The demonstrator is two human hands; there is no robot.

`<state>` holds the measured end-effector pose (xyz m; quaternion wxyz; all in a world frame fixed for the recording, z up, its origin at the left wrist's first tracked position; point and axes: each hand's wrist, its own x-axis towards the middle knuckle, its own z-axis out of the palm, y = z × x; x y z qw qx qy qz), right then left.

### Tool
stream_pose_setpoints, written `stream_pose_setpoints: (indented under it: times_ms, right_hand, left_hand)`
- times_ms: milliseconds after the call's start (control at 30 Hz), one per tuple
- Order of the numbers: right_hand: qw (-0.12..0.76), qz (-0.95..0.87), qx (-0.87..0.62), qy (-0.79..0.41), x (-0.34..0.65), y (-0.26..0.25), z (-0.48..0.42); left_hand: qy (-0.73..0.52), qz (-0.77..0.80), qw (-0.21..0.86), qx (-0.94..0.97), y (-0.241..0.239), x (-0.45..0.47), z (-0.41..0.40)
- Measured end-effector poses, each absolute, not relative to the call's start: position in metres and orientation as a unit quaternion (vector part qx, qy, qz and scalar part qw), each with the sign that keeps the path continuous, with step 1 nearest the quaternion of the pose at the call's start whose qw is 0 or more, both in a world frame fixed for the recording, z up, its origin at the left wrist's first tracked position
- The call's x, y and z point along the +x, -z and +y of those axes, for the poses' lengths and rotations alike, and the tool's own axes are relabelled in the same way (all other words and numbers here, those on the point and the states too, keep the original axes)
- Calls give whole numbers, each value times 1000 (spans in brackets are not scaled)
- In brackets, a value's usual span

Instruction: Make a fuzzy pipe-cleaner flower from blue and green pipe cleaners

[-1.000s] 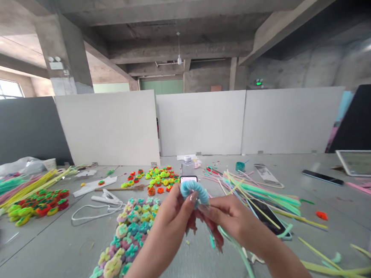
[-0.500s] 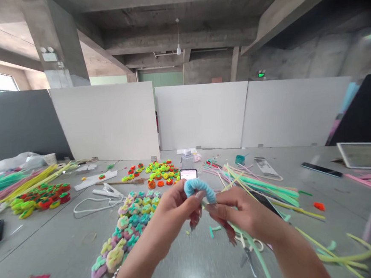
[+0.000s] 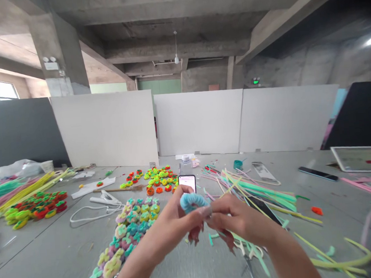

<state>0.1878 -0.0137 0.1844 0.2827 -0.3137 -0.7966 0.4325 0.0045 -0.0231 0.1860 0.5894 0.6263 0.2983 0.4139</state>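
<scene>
Both my hands meet above the grey table point(image 3: 53, 260), pinched on a fuzzy blue pipe-cleaner loop point(image 3: 190, 200). My left hand point(image 3: 176, 223) grips the loop from the left with thumb and fingers closed. My right hand point(image 3: 235, 220) pinches its right end, and a pale green pipe-cleaner strand point(image 3: 257, 259) trails down from that hand. A patch of pastel pipe-cleaner flowers point(image 3: 131, 233) lies just left of my left wrist. A phone point(image 3: 187, 183) with a lit screen stands behind the loop.
Loose green, yellow and pink pipe cleaners point(image 3: 263, 193) fan out to the right. Scissors point(image 3: 248, 262) lie under my right wrist. Orange-and-yellow pieces point(image 3: 158, 177) and red-green pieces point(image 3: 33, 206) sit further back and left. A tablet point(image 3: 359, 159) and white partition boards point(image 3: 197, 123) line the far edge.
The blue loop and both hands have sunk slightly and closed in on each other. The view has shifted a little, showing more of the phone behind the loop.
</scene>
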Motion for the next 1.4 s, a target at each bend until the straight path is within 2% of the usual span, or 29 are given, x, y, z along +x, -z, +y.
stream_pose_setpoints:
  times_ms: [133, 333, 500, 967, 1267, 1400]
  right_hand:
    - [251, -787, -350, -442, 186, -186, -22]
    - [263, -805, -356, -395, 186, -189, -24]
    - [284, -816, -351, -361, 184, -188, -21]
    - [301, -795, -352, -392, 177, -187, -20]
    - [245, -808, -332, -420, 177, -190, -23]
    - [264, -804, -315, -429, 173, -191, -25]
  left_hand:
    - [-371, 335, 568, 654, -189, 7, -27]
    - [-411, 380, 498, 662, -186, 12, -26]
    - [-451, 373, 497, 641, -179, 9, -18]
    - [-486, 368, 442, 658, -185, 0, -14]
    - [-497, 351, 389, 692, -172, 3, -22]
    - [-497, 346, 386, 696, -172, 6, -23]
